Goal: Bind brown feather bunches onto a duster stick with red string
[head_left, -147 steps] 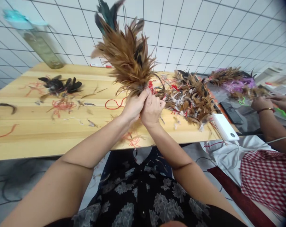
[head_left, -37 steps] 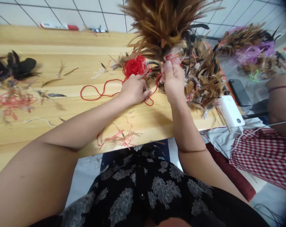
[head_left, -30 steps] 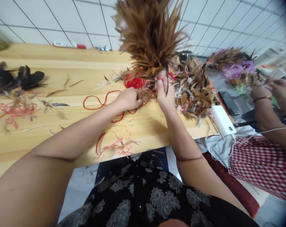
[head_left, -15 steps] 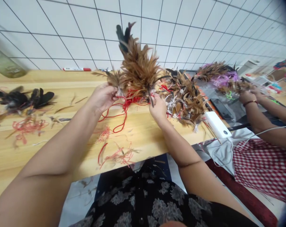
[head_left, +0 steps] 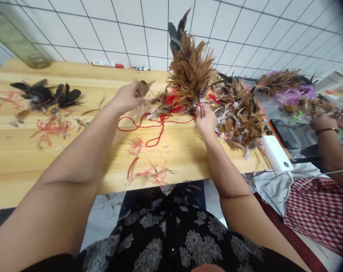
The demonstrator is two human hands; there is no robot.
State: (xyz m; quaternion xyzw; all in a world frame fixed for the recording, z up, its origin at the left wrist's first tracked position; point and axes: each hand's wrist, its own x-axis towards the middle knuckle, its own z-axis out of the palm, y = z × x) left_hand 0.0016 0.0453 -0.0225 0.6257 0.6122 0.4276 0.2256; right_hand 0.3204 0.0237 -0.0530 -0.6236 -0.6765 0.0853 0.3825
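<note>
My right hand point(head_left: 205, 120) is closed around the base of a tall bunch of brown feathers point(head_left: 190, 71), dark-tipped at the top and held upright above the table. Fingers pinched, my left hand point(head_left: 129, 97) grips a small tuft of brown feathers point(head_left: 143, 88) to the left of it. Between the hands, red cord point(head_left: 155, 140) loops over the wood, and its skein point(head_left: 173, 102) is partly covered by a few loose feathers point(head_left: 160, 105). Just right of my right hand lies a large heap of brown feathers point(head_left: 242, 113) with whitish ends.
Black feathers point(head_left: 46, 94) and red thread scraps point(head_left: 53, 127) lie on the wooden table point(head_left: 32, 162) at left. A red marker point(head_left: 107, 65) is near the tiled wall. A white power bank point(head_left: 276, 153) and a phone point(head_left: 284, 133) lie at right, near a co-worker's hand point(head_left: 324, 122).
My left hand has drawn away leftward from the tall bunch, holding a small tuft. Loose feathers now lie by the red skein. The view has shifted, and my right hand keeps its hold.
</note>
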